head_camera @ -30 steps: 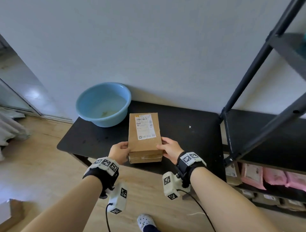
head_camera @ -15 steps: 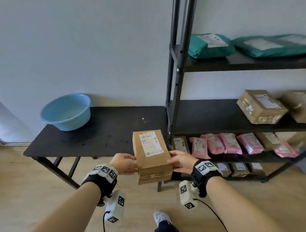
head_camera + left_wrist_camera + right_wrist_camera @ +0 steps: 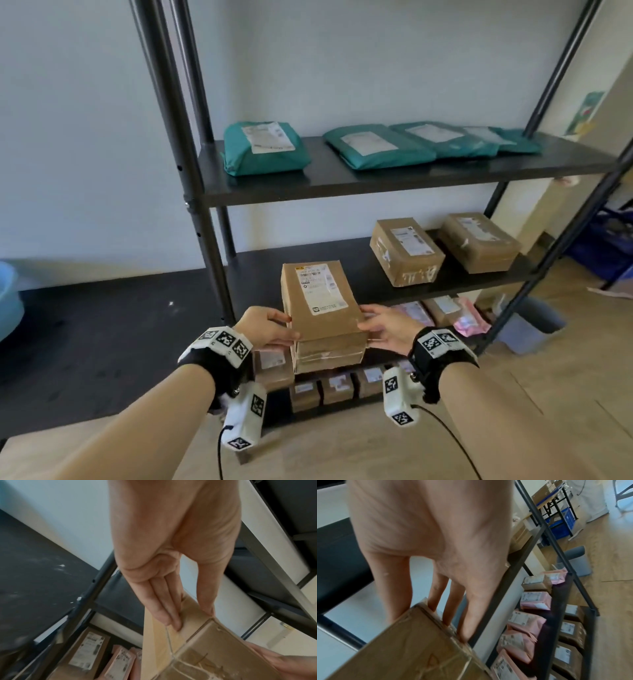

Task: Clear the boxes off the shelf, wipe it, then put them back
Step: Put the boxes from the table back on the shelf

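A brown cardboard box (image 3: 322, 308) with a white label hangs between my two hands, just in front of the bare left part of the black middle shelf (image 3: 291, 270). My left hand (image 3: 270, 329) grips its left side, thumb on top; the left wrist view shows the fingers (image 3: 164, 608) flat against the box (image 3: 205, 649). My right hand (image 3: 383, 329) grips the right side, with its fingers (image 3: 471, 615) on the edge of the box (image 3: 411, 642). Two more labelled boxes (image 3: 406, 251) (image 3: 479, 241) sit on the right half of that shelf.
A black upright post (image 3: 191, 205) stands just left of the box. Green mailers (image 3: 263, 147) lie on the upper shelf; pink mailers (image 3: 469, 318) and small boxes (image 3: 337, 387) fill the lower shelves. A black table (image 3: 102, 325) with a blue basin (image 3: 7, 301) is at left.
Both hands have carried the box from the black table rightward to the front of the middle shelf. The view has swung right with it, and the grip is unchanged.
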The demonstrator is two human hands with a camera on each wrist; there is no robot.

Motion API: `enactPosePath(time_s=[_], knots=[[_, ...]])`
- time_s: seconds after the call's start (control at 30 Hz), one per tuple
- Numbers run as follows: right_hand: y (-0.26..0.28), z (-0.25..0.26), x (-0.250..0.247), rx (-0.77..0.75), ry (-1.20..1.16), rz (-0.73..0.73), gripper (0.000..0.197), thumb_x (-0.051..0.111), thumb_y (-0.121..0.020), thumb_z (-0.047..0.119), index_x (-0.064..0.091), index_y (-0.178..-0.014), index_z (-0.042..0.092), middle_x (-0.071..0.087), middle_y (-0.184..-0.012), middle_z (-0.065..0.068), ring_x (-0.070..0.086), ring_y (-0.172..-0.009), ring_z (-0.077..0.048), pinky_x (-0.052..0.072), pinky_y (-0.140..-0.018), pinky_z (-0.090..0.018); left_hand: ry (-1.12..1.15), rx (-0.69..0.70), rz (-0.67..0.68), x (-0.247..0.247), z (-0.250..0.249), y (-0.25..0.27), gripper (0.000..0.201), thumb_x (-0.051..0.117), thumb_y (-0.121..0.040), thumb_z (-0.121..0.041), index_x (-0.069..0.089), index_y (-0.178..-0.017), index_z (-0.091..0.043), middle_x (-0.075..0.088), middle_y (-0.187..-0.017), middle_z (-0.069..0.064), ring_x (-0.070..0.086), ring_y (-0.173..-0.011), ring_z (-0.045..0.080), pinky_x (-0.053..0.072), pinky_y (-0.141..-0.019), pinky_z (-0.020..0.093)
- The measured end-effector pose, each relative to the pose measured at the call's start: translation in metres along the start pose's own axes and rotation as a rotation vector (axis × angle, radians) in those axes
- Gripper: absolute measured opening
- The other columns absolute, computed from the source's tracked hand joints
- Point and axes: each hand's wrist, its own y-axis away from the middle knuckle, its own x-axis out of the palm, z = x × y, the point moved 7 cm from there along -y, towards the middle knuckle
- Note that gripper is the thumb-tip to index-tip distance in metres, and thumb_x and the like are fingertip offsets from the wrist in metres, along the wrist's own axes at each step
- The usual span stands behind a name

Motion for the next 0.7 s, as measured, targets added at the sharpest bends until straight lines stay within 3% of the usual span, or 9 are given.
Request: enactPosePath(time_s=[0.1, 0.23, 0.3, 0.37, 0.47, 0.6, 0.7], knots=[[-0.035, 0.030, -0.019, -0.037, -0.006, -0.034, 0.054, 0.056, -0.082, -0.011, 0.055, -0.129, 0.015, 0.066, -0.118, -0.011, 0.058, -0.116, -0.030, 0.041, -0.106, -0.045, 0.058, 0.024, -0.114, 0.003, -0.022, -0.037, 0.029, 0.076, -0.074, 0.000, 0.064, -0.099, -0.011, 0.070, -0.081, 0.004, 0.068, -0.068, 0.014, 0.059, -0.077, 0.030], [-0.089, 0.058, -0.030, -0.029, 0.007, -0.010, 0.058, 0.058, -0.080, -0.011, 0.055, -0.130, 0.019, 0.065, -0.119, -0.006, 0.058, -0.113, -0.024, 0.042, -0.092, -0.036, 0.182, -0.046, -0.207, 0.002, -0.029, -0.089, 0.031, 0.059, -0.084, 0.011, 0.060, -0.113, -0.001, 0.064, -0.078, 0.004, 0.060, -0.067, 0.015, 0.051, -0.063, 0.025], [-0.113, 0.066, -0.035, -0.016, -0.027, -0.002, 0.057, 0.056, -0.081, -0.013, 0.055, -0.129, 0.018, 0.064, -0.121, -0.007, 0.057, -0.112, -0.024, 0.042, -0.085, -0.033, 0.259, -0.101, -0.219, -0.001, -0.027, -0.114, 0.034, 0.046, -0.089, 0.013, 0.055, -0.121, 0.002, 0.063, -0.081, 0.006, 0.059, -0.071, 0.018, 0.048, -0.064, 0.026], [-0.133, 0.073, -0.036, -0.017, -0.051, 0.022, 0.056, 0.055, -0.081, -0.015, 0.056, -0.127, 0.016, 0.063, -0.122, -0.009, 0.058, -0.113, -0.026, 0.046, -0.079, -0.032, 0.296, -0.121, -0.236, -0.003, -0.028, -0.133, 0.037, 0.044, -0.091, 0.012, 0.053, -0.125, 0.001, 0.063, -0.087, 0.008, 0.059, -0.080, 0.022, 0.048, -0.069, 0.028], [-0.162, 0.079, -0.040, -0.020, -0.093, 0.027, 0.055, 0.054, -0.080, -0.018, 0.056, -0.126, 0.013, 0.065, -0.117, -0.009, 0.059, -0.110, -0.026, 0.048, -0.089, -0.036, 0.238, -0.094, -0.263, -0.001, -0.034, -0.155, 0.042, 0.053, -0.088, 0.010, 0.053, -0.127, -0.002, 0.061, -0.106, 0.012, 0.056, -0.096, 0.024, 0.049, -0.073, 0.028], [-0.186, 0.081, -0.046, -0.056, -0.090, -0.018, 0.056, 0.051, -0.081, -0.021, 0.054, -0.129, 0.008, 0.062, -0.123, -0.010, 0.058, -0.112, -0.026, 0.048, -0.089, -0.035, 0.217, -0.075, -0.275, 0.006, -0.036, -0.176, 0.047, 0.049, -0.087, 0.014, 0.048, -0.131, -0.002, 0.058, -0.112, 0.009, 0.058, -0.083, 0.018, 0.050, -0.065, 0.023], [-0.193, 0.079, -0.051, -0.107, 0.016, -0.042, 0.055, 0.056, -0.081, -0.015, 0.057, -0.128, 0.014, 0.064, -0.122, -0.006, 0.060, -0.112, -0.022, 0.050, -0.090, -0.033, 0.231, -0.090, -0.260, 0.014, -0.034, -0.185, 0.050, 0.046, -0.088, 0.014, 0.045, -0.135, -0.005, 0.056, -0.117, 0.007, 0.055, -0.078, 0.012, 0.046, -0.067, 0.025]])
